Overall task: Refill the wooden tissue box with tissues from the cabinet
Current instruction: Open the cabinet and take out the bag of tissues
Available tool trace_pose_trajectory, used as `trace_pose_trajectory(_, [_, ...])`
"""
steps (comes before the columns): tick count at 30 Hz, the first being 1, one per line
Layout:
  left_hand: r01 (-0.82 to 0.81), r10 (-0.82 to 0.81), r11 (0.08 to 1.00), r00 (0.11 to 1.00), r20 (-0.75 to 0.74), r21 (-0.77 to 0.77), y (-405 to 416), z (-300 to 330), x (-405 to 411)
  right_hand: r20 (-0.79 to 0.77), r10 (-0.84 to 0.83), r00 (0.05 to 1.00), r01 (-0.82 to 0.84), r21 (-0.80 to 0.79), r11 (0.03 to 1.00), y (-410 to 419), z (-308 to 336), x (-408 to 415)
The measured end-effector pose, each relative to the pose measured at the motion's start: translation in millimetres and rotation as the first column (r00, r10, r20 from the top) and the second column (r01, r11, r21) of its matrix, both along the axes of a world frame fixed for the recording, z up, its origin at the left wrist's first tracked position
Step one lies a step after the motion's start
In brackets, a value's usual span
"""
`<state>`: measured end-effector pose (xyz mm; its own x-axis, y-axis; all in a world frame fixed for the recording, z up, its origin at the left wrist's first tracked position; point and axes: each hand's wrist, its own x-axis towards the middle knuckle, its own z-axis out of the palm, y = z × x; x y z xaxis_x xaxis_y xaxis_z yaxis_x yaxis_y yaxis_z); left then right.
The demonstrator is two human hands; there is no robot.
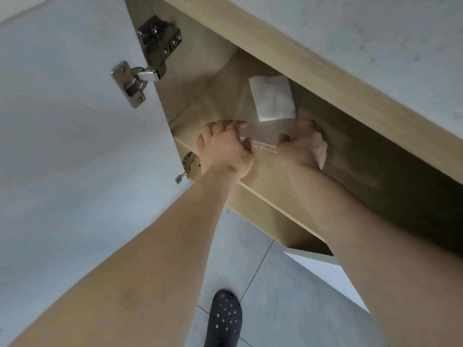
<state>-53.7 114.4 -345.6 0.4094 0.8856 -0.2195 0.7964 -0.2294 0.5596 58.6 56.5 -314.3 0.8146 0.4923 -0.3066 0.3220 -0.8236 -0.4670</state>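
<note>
Inside the open wooden cabinet (275,58) lies a clear plastic bag (263,126) on the shelf, with a white stack of tissues (273,98) in its far end. My left hand (223,149) grips the bag's near edge on the left. My right hand (304,146) grips the same edge on the right. A thin strip of the bag's opening stretches between the two hands. The wooden tissue box is not in view.
The grey cabinet door (62,121) stands open on the left, hung on metal hinges (150,58). A lower shelf edge (275,204) runs under my wrists. Grey tiled floor (288,296) lies below, with my foot in a dark shoe (224,319).
</note>
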Motion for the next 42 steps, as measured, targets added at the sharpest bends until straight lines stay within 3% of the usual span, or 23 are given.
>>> trace_pose_trajectory(2, [-0.004,0.003,0.999,1.000,0.025,0.044,1.5,-5.4,-1.4,0.165,-0.151,0.975,0.134,0.109,0.985,3.8,-13.4,-0.5])
trace_pose_trajectory(4, [-0.020,0.015,0.996,0.998,0.063,0.088,2.0,-11.1,-3.1,0.198,-0.189,0.962,0.153,0.184,0.971,5.2,-19.8,-6.7])
trace_pose_trajectory(14, [-0.131,0.076,0.968,0.965,0.249,0.213,4.7,-27.9,4.7,0.173,-0.307,0.936,0.229,0.366,0.902,0.2,-43.4,-3.2])
trace_pose_trajectory(20, [-0.110,0.032,0.962,0.953,0.301,0.248,1.7,-30.3,2.5,0.178,-0.322,0.930,0.228,0.408,0.884,0.2,-51.1,-2.8])
trace_pose_trajectory(25, [-0.167,0.102,0.980,0.884,0.455,0.105,-6.4,-26.0,-4.5,0.080,-0.318,0.945,0.260,0.409,0.875,-7.9,-46.1,-9.0])
trace_pose_trajectory(29, [-0.162,0.167,0.985,0.851,0.498,-0.054,-24.2,-12.1,-19.9,-0.147,-0.391,0.908,0.417,0.380,0.825,-26.4,-28.1,-27.6])
trace_pose_trajectory(31, [-0.175,0.208,0.978,0.850,0.485,-0.113,-39.6,3.7,-36.0,-0.307,-0.437,0.846,0.526,0.340,0.780,-41.6,-15.5,-40.8])
trace_pose_trajectory(35, [-0.197,0.277,0.956,0.852,0.444,-0.220,-71.3,53.4,-77.1,-0.687,-0.415,0.597,0.709,0.209,0.674,-80.8,31.4,-72.3])
trace_pose_trajectory(38, [-0.203,0.329,0.927,0.843,0.426,-0.315,-97.1,106.0,-110.6,-0.805,-0.394,0.443,0.780,0.130,0.612,-113.2,83.0,-105.1])
trace_pose_trajectory(42, [-0.186,0.320,0.926,0.847,0.423,-0.329,-129.6,187.4,-157.7,-0.938,-0.295,0.184,0.846,-0.001,0.534,-153.0,163.2,-157.1])
